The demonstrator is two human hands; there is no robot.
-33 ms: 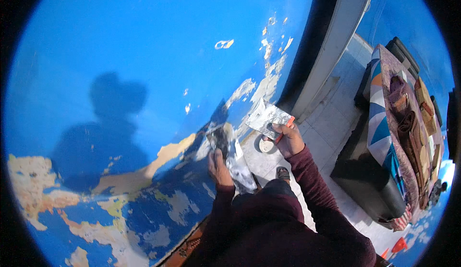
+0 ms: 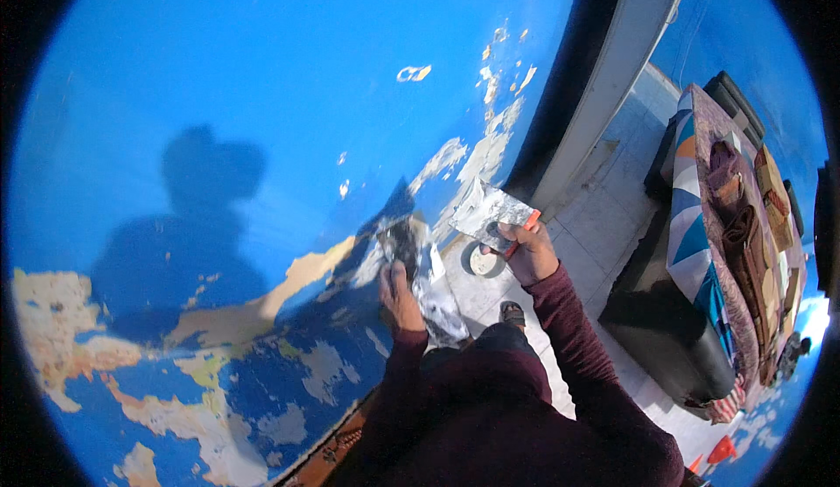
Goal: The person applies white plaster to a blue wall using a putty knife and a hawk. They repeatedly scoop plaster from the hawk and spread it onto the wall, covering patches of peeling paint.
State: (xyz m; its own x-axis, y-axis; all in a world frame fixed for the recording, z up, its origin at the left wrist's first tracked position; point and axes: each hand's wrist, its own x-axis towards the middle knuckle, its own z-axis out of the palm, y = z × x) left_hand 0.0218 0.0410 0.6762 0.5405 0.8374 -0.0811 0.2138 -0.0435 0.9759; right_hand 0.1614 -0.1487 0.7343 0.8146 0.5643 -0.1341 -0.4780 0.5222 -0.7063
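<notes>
In my right hand (image 2: 532,258) is a wide flat scraper (image 2: 492,214) with a smeared silvery blade and a red edge strip. My thumb lies over its face, and the blade tilts toward the blue wall (image 2: 289,102). My left hand (image 2: 402,299), lower and closer to the wall, closes on a crumpled grey-white plastic bag (image 2: 439,305) that hangs down beside it. A dark patch shows at the bag's upper part by my fingertips; I cannot make out what it is. Bare, peeled patches (image 2: 486,156) mark the wall beyond both hands.
Below the scraper, a round white container (image 2: 482,261) stands on the pale tiled floor (image 2: 582,229). A dark doorway with a light frame (image 2: 604,93) is ahead. To the right, a black sofa-like piece (image 2: 669,329) stands beside a patterned mattress (image 2: 691,216) with folded cloths on it.
</notes>
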